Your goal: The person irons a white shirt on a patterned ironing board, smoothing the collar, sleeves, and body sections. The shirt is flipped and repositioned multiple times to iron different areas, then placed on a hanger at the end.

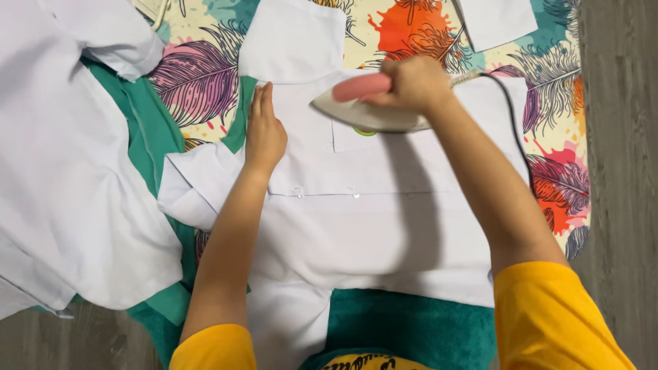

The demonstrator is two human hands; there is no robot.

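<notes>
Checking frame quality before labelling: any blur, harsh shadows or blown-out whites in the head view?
Head view: light is soft and even; the right hand and iron are slightly motion-blurred; the right arm throws a soft grey shadow onto the white shirt; the left hand is sharp; the whites run bright, yet seams and buttons remain readable.

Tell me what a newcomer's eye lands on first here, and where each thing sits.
At top centre, the right hand grips the pink handle of an iron pressed on a white shirt. The left hand lies flat on the shirt just left of the iron. Beneath, a bright feather-patterned cloth stands out along the top and right edge, and another white garment lies at the left.
</notes>
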